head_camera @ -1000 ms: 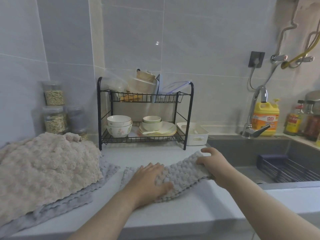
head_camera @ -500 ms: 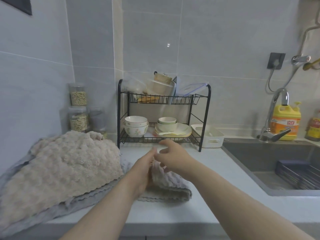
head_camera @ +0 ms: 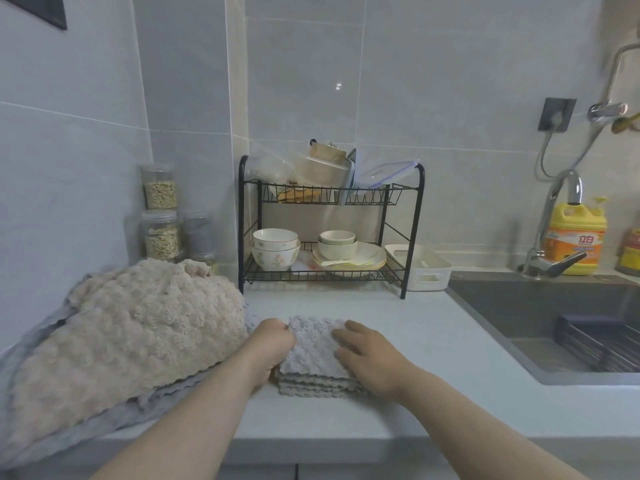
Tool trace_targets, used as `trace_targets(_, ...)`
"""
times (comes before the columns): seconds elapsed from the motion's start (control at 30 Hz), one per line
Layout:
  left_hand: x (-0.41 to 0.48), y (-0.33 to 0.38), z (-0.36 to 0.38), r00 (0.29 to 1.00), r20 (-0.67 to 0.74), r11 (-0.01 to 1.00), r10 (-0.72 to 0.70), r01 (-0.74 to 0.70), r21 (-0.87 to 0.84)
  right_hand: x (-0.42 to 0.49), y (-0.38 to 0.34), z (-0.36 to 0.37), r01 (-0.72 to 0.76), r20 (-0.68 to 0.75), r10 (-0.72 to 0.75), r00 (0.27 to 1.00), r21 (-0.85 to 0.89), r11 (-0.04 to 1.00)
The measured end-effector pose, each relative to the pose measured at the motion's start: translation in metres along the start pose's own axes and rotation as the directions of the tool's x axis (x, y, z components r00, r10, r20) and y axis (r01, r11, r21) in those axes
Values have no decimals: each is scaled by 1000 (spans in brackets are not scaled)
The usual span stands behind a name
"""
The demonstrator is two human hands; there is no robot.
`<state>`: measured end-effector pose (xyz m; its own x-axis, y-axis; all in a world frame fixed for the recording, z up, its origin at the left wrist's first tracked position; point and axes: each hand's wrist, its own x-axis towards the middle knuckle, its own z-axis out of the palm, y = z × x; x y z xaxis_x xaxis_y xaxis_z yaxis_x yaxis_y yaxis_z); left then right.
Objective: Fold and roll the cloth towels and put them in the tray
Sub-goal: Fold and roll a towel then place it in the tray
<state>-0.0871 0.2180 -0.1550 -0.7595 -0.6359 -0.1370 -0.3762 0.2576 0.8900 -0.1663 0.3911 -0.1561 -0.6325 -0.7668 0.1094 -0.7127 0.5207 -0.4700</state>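
On the left, fingers point(head_camera: 284, 336) are curled and clamped on the left edge of the folded grey towel point(head_camera: 313, 353). I read that as a grip; thumb is hidden by the cloth. The left hand point(head_camera: 272, 348) sits knuckles-up against that edge. On the right, fingers point(head_camera: 346, 337) are straight and lie flat on the towel's top. The right hand point(head_camera: 369, 355) presses palm-down, grasping nothing.

Towel is a flat stack of several layers, wavy edges showing on the near side. It lies on the counter point(head_camera: 433, 393), centre front, between both hands. Folded, not rolled.

Further out:
- Just left of the left hand, a heap of beige towel point(head_camera: 138, 334) lies on top of more grey towels point(head_camera: 166, 400), reaching the counter's front edge.
- Behind the folded towel, well apart, is a black two-tier dish rack point(head_camera: 414, 233). Bowls point(head_camera: 275, 252) and plates point(head_camera: 349, 259) are on the lower shelf, containers and a lid on the upper.
- The white tray point(head_camera: 429, 271) stands just right of the rack at the back of the counter, near the sink point(head_camera: 540, 317). I can't see all of its inside.
- Jars point(head_camera: 161, 216) are stacked in the left corner behind the heap.
- Tap point(head_camera: 557, 264) and a yellow detergent bottle point(head_camera: 576, 237) sit behind the sink, with a dark wire basket point(head_camera: 602, 341) inside it.
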Motion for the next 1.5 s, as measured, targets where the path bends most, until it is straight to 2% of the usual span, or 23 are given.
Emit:
trace_targets(0.1, -2, -4, -2, 993, 12, 980, 116, -116, 161, 0, 7, 7, 11, 24, -10, 1000, -75, 997)
trace_targets(0.17, -6, -9, -4, 953, -24, 865, 303, -264, 427, -2, 9, 9, 29, 5, -29, 1000, -66, 997)
trace_targets(0.23, -8, -17, -1, 885, 55, 734, 463, -418, 536, -5, 10, 7, -2, -37, 2, 999, 10, 1000)
trace_targets(0.3, -10, -25, 2, 857, 236, 673, 459, -508, 538, -6, 11, 6, -39, -10, 39, 999, 9, 999)
trace_targets(0.37, -7, -32, 4, 862, 341, 606, 376, -507, 614, -5, 14, 9, -47, 64, 55, 996, -124, 991)
trace_targets(0.43, -4, -34, 4, 874, 370, 558, 314, -485, 673, -2, 17, 13, -19, 116, 47, 992, -233, 972)
trace_targets(0.53, 0, -35, 5, 879, 383, 527, 283, -476, 704, 4, 24, 17, -2, 120, 36, 992, -274, 962)
trace_targets(0.6, -2, -34, 6, 881, 379, 533, 282, -473, 702, 2, 24, 17, -49, 73, 64, 995, -196, 979)
trace_targets(0.67, -4, -34, 7, 885, 350, 547, 306, -464, 696, -2, 21, 17, -138, -100, 135, 986, -26, 990)
trace_targets(0.73, -6, -34, 9, 884, 302, 562, 356, -461, 687, -6, 19, 14, -180, -209, 168, 963, -40, 983)
trace_targets(0.8, -9, -30, 11, 882, 238, 640, 407, -461, 615, -9, 18, 13, -172, -197, 154, 968, -75, 982)
trace_targets(0.87, -10, -19, 10, 879, 130, 757, 459, -464, 461, -12, 16, 10, -112, -200, 121, 972, 60, 992)
trace_targets(0.93, -6, 1, 6, 856, 95, 773, 508, -502, 388, -14, 18, 7, -31, -237, 86, 968, 229, 973)
trace_targets(0.97, -1, 12, 3, 859, 139, 780, 493, -507, 368, -14, 20, 6, 10, -266, 66, 962, 273, 962)
trace_targets(1.07, 9, 41, 3, 872, 367, 874, 325, -425, 235, -15, 26, 5, 86, -344, 73, 936, 425, 901)
trace_targets(1.13, 9, 50, 4, 852, 444, 895, 278, -397, 201, -16, 29, 2, 93, -330, 148, 933, 614, 783)
trace_targets(1.2, 9, 50, 5, 872, 397, 943, 287, -330, 44, -12, 35, 0, 63, -240, 264, 934, 840, 540)
trace_targets(1.23, 10, 46, 6, 891, 355, 959, 284, -261, -111, -10, 38, -1, 55, -190, 300, 935, 913, 404)
trace_targets(1.27, 11, 41, 7, 907, 318, 941, 275, -187, -282, -7, 41, -1, 36, -136, 318, 938, 953, 302)
trace_targets(1.33, 9, 28, 15, 940, 260, 857, 222, -61, -511, -6, 43, -1, 3, -58, 304, 951, 984, 178)
trace_targets(1.4, 5, 15, 27, 955, 231, 809, 187, -16, -588, -5, 44, 1, 0, -60, 324, 944, 983, 182)
trace_targets(1.5, 2, 4, 32, 946, 234, 770, 226, -26, -637, -4, 47, -1, 52, -140, 338, 931, 965, 257)
